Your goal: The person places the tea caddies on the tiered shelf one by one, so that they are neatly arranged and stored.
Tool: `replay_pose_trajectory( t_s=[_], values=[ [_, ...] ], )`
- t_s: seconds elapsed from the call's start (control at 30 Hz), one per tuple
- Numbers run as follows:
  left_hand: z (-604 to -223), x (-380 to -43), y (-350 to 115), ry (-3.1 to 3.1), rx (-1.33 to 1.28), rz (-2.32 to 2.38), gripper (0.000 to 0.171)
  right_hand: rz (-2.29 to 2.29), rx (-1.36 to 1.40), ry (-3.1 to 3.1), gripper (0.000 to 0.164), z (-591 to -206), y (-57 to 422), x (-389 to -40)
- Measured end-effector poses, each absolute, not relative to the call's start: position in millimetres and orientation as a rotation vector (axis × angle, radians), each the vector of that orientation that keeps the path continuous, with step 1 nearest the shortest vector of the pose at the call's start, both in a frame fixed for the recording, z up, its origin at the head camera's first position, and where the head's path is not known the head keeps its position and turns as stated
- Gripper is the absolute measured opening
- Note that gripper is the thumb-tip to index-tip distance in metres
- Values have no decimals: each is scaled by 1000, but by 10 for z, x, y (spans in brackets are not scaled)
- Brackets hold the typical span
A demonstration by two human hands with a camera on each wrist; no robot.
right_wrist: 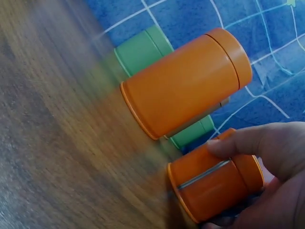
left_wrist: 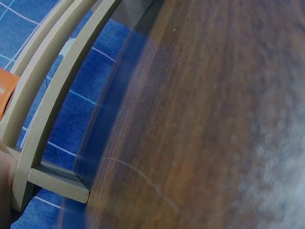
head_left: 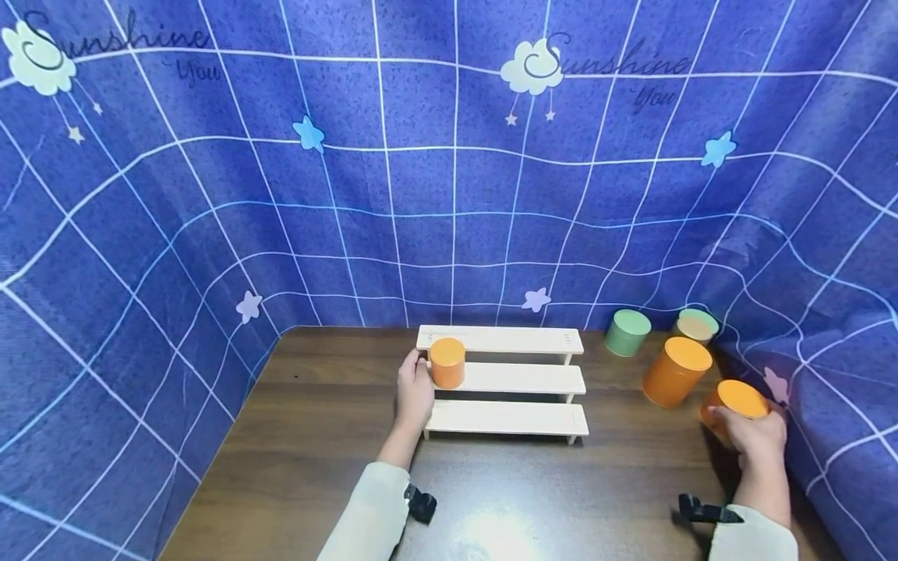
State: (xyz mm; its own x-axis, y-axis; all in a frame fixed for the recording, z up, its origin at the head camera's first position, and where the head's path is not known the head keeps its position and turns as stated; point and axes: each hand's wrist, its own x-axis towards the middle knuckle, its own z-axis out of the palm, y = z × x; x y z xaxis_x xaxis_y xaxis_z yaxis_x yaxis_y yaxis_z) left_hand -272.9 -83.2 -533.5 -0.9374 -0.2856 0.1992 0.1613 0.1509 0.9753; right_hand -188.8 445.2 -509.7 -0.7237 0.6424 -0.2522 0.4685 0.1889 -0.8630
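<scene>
Small orange canister (head_left: 447, 365): upright at the left end of the middle tier of a three-tier white stand (head_left: 508, 420).
Left hand (head_left: 415, 392): at that canister's left side, fingers bent; how far they close round it cannot be told.
Lidded orange canister (right_wrist: 209, 183): at the right of the surface (head_left: 337, 397); whether its base touches down is unclear.
Right hand (head_left: 758, 432): grips this canister, thumb on one side, fingers on the other, parted to its width.
Tall orange canister (head_left: 677, 372): upright on the surface, just beside the gripped one, to its left.
Green canister (head_left: 627, 333): behind, right of the stand.
Tan-topped green canister (head_left: 694, 326): behind the tall orange one, partly hidden.
Blue cloth (head_left: 456, 179): gridded, starred, behind and at both sides.
</scene>
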Motion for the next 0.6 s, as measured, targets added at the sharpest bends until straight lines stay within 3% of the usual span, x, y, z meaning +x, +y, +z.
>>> replay_pose_trajectory(
  t_s=[0.23,0.47,0.6],
  values=[
    [-5425,-2717,-730,-2112,90,-1839,37,1696,-1185,-2086,86,-4918,4562,-1726],
    [-5422,-2716,-709,-2099,72,-1857,36,1942,-1087,-1753,64,-4736,4534,-1679],
    [-5423,-2723,-759,-2101,85,-1853,36,1933,-1060,-1687,40,-4650,4447,-1721]
  ],
)
